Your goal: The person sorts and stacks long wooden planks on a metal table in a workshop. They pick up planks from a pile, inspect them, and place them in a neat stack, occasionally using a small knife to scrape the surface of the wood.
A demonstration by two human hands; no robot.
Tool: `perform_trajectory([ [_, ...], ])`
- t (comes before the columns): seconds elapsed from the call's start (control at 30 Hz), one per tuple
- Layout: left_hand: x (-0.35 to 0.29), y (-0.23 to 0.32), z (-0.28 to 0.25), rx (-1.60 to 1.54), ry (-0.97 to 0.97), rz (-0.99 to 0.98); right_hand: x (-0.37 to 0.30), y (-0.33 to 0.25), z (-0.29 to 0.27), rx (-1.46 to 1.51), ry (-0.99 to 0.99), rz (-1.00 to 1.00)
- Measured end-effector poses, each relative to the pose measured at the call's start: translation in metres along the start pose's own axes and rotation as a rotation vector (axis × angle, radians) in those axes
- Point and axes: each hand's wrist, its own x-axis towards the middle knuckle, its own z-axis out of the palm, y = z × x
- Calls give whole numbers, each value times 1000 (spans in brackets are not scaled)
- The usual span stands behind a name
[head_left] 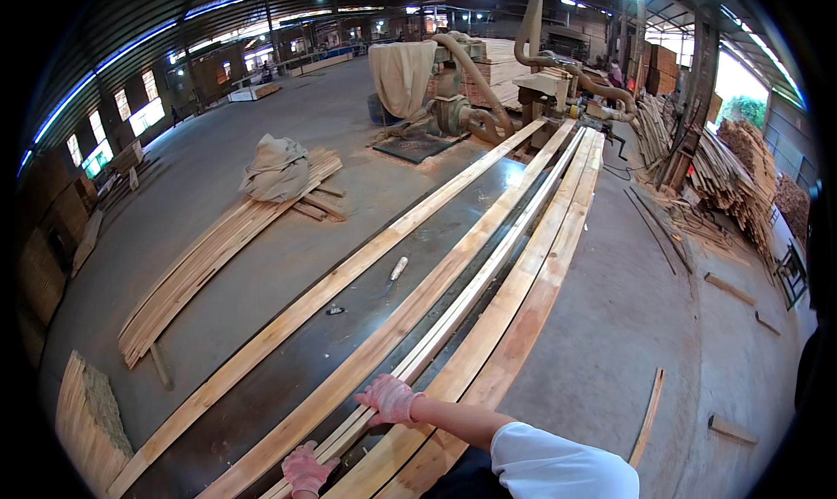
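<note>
Narrow pale wooden strips (pixel 465 307) lie close together along a long dark table (pixel 366 320), stretching away from me. My right hand (pixel 390 400), in a pink glove, reaches over these strips with its fingers wrapped round them. Nearer the lower edge, my left hand (pixel 307 470), also gloved in pink, is closed at the near part of the same strips; its underside is hidden. To their left runs a wider board (pixel 384 338), with another long board (pixel 327 288) along the table's left side. Two wide planks (pixel 519 303) lie side by side to the right.
A machine (pixel 540 89) with thick hoses stands at the table's far end. A small light-coloured object (pixel 398 268) and a dark one (pixel 335 311) lie on the table. At left is a plank stack (pixel 218 246) with a cloth sack (pixel 275 169); loose wood pieces (pixel 730 288) lie right.
</note>
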Motion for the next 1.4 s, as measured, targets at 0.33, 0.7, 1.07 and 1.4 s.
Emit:
perform_trajectory([
  [0.33, -2, -4, 6, -25, 42, 32, -1, 8, 1, 88, 70, -32],
  [0.7, -18, -2, -20, 0, 13, 81, 10, -1, 3, 43, 35, -121],
  [1.07, -19, 4, -32, -3, -49, 75, 74, 163, -13, -233, 38, -15],
  [1.4, -9, -1, -20, -110, -20, 113, 109, 129, 25, -271, 13, -232],
])
